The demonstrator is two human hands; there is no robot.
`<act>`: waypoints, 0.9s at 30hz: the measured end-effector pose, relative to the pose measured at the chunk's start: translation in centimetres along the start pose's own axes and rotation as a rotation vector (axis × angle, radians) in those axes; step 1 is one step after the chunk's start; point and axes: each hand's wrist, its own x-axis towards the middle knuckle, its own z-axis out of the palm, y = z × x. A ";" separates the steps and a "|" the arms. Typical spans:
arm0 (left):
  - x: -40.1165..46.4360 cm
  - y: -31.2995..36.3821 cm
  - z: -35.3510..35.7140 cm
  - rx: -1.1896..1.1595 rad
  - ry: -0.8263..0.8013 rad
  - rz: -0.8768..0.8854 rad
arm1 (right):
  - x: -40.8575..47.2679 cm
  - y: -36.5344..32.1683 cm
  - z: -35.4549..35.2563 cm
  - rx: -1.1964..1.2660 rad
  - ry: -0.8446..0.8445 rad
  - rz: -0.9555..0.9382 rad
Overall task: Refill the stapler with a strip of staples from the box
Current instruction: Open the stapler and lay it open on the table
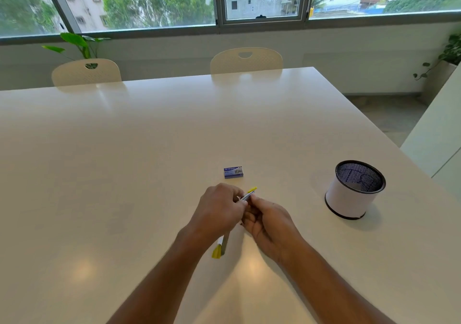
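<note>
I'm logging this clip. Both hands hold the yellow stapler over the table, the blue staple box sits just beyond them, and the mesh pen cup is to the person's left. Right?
Not quite: the mesh pen cup stands to the person's right, as the head view shows. The rest holds: left hand and right hand hold the yellow stapler over the table, the blue staple box just beyond.

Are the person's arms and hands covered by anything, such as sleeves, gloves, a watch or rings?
Nothing shows. Both forearms are bare as far as the bottom edge of the picture, with no sleeve in view. The left hand and right hand wear no gloves, and no watch, band or ring is visible.
</note>
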 end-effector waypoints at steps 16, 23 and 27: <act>-1.0 2.5 -1.9 0.223 -0.239 0.009 | 0.1 -0.1 -0.1 0.125 0.032 0.033; -0.8 3.2 -2.6 0.172 -0.319 0.004 | 0.3 -0.3 -0.1 0.161 0.017 0.069; -0.6 3.2 -2.7 0.150 -0.299 -0.004 | 0.3 -0.3 0.0 0.179 0.013 0.075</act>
